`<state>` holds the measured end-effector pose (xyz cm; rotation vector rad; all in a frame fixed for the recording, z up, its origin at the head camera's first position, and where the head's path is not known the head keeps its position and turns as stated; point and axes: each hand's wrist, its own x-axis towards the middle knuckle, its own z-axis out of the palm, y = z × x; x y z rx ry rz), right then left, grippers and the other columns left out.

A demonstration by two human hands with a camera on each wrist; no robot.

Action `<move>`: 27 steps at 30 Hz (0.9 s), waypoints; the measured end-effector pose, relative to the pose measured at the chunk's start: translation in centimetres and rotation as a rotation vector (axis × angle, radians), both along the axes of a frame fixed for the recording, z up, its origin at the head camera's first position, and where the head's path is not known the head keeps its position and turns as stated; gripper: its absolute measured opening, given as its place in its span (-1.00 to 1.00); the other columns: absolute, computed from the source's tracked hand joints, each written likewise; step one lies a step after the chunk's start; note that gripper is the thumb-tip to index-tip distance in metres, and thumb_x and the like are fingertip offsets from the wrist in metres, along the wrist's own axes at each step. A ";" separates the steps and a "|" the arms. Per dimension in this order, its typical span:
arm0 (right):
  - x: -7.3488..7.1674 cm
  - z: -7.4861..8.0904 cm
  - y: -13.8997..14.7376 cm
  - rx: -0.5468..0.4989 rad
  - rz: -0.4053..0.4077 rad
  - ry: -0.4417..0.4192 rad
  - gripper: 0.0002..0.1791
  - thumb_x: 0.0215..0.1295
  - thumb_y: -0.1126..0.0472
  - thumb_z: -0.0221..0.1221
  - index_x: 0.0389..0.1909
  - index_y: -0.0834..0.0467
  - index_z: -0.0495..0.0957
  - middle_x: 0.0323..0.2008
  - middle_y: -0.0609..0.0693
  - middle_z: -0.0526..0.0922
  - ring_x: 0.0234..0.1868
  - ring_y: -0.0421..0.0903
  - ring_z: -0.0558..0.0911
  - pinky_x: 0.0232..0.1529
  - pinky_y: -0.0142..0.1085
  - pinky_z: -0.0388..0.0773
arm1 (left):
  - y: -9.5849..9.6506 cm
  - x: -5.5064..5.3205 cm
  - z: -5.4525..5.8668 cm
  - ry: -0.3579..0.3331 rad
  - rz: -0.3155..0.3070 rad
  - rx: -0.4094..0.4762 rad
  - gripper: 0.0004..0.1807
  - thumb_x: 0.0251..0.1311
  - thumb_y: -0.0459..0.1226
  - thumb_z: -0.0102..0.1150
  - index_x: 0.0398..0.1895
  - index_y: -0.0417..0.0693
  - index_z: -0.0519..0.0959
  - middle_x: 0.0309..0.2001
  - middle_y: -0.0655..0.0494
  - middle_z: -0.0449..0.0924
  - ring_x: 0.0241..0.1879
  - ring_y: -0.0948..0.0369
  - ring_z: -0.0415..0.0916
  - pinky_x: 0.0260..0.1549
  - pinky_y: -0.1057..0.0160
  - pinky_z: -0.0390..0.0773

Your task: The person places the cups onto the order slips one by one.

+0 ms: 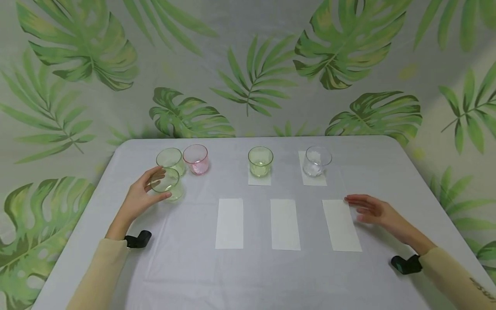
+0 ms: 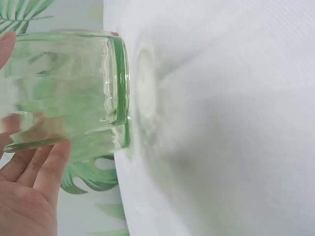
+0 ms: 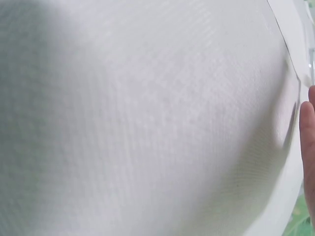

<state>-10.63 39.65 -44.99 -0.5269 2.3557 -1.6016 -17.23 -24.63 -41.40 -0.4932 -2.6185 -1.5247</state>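
My left hand (image 1: 140,193) grips a pale green glass (image 1: 175,191) around its side, thumb on the near side and fingers on the far side. In the left wrist view the same glass (image 2: 74,88) is held a little above the cloth, its base apart from its shadow. Just behind it stand another green glass (image 1: 176,162) and a pink glass (image 1: 198,165). My right hand (image 1: 376,212) holds nothing; its loosely bent fingers are at the upper right corner of a white paper strip (image 1: 342,226). Whether they touch it I cannot tell.
At the back, a green glass (image 1: 260,165) stands on one paper strip (image 1: 253,181) and a clear glass (image 1: 314,168) on another (image 1: 306,181). Two more strips lie in front, at the left (image 1: 229,224) and middle (image 1: 284,224). A leaf-printed cloth (image 1: 271,120) hangs behind the white-covered table (image 1: 186,267).
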 end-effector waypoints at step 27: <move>0.9 -0.8 -1.0 0.142 -0.006 0.057 -0.35 0.20 0.34 0.28 0.30 0.33 0.29 0.26 0.16 0.38 0.23 -0.51 0.27 0.14 -0.67 0.19 | 9.2 -0.3 5.2 0.052 -0.269 0.082 -0.17 -0.09 -0.60 0.38 0.32 -0.44 0.21 0.16 -0.37 0.37 0.19 -0.22 0.29 0.18 -0.04 0.34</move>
